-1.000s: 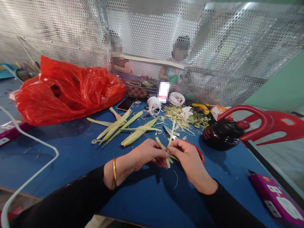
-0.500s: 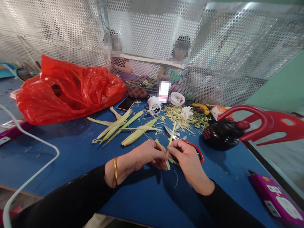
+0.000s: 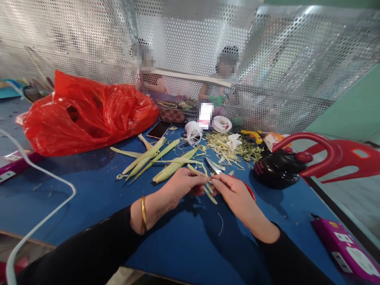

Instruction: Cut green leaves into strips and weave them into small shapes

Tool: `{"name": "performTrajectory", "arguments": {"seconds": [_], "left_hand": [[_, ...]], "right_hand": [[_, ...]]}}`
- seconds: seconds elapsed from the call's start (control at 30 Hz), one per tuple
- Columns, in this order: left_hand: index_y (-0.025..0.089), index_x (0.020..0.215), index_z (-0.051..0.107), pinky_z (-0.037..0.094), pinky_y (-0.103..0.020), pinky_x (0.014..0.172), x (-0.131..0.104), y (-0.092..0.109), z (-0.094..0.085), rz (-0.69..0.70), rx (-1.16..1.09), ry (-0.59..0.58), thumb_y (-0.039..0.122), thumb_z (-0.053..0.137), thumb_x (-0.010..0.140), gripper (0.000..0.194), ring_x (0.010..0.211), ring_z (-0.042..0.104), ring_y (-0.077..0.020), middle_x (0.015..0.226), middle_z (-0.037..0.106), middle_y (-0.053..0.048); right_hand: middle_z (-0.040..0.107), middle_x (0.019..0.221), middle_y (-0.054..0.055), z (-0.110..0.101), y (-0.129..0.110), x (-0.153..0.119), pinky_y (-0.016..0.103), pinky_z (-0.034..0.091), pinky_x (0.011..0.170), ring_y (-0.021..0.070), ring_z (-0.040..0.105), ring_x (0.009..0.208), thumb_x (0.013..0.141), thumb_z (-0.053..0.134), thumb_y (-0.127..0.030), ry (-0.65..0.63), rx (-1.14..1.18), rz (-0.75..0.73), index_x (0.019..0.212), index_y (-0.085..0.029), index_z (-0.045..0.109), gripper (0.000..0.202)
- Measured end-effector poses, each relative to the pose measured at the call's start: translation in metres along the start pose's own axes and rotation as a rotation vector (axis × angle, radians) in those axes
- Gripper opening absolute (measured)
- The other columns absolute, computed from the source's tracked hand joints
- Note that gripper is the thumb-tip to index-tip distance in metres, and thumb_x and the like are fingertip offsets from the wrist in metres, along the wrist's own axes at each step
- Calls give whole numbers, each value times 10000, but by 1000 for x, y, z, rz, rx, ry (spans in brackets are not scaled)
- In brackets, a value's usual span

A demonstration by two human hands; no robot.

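I am pinching pale husk strips [image 3: 211, 197] between both hands, above the blue table [image 3: 178, 245] and on the near side of the scissors [image 3: 213, 165]. My left hand [image 3: 175, 188] is gripping the strips between thumb and fingers, and my right hand [image 3: 242, 202] is holding them by its fingertips, just beside the left. I seem to be folding or joining the strips where they are meeting; whether a thread is running there, I cannot tell. That joint, I judge, is calling for a light, steady pinch, with the loose ends staying out from under my fingers.

Larger husks [image 3: 144, 160] are lying beyond my left hand, and a pile of scraps [image 3: 224, 146] is sitting past the scissors.

As for containers, the red bag [image 3: 97, 118] is bulging on the left, its contents hidden. The holder [image 3: 32, 94] behind it is carrying thin sticks. The black pot [image 3: 276, 168] is standing upright on my right with its lid on, so I cannot see inside. The checked case [image 3: 172, 115] is looking closed.
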State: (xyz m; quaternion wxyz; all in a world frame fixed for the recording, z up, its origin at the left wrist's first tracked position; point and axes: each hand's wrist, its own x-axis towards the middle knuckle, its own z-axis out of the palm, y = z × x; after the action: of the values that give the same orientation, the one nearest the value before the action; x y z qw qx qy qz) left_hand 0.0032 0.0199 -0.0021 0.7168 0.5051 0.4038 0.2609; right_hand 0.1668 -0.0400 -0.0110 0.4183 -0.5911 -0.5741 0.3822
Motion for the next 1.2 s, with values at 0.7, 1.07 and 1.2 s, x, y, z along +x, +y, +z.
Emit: {"name": "performTrajectory", "arguments": {"seconds": [0.7,1.07,1.2], "left_hand": [[129,704,700,468,-253,683,-2,4,0,50,-41,-2,247,727,706,121,598,573,-105,603,640,2],[173,778,702,380,-224,532,-1,-4,0,288,408,-82,252,538,795,182,529,489,-114,586,563,30],[194,732,686,381,-228,551,-2,-3,-2,339,536,-72,229,495,793,204,554,517,-128,599,578,21]], "right_hand": [[617,747,0,0,-3,-1,285,471,626,161,562,648,786,664,-342,144,48,-43,969,-207,653,228],[566,1191,87,0,2,-5,344,525,747,173,587,759,887,575,-271,63,-179,-307,1324,-288,540,439],[655,1096,70,0,-2,-5,353,503,831,217,623,925,912,540,-225,28,-286,-404,1218,-271,625,321]]}}
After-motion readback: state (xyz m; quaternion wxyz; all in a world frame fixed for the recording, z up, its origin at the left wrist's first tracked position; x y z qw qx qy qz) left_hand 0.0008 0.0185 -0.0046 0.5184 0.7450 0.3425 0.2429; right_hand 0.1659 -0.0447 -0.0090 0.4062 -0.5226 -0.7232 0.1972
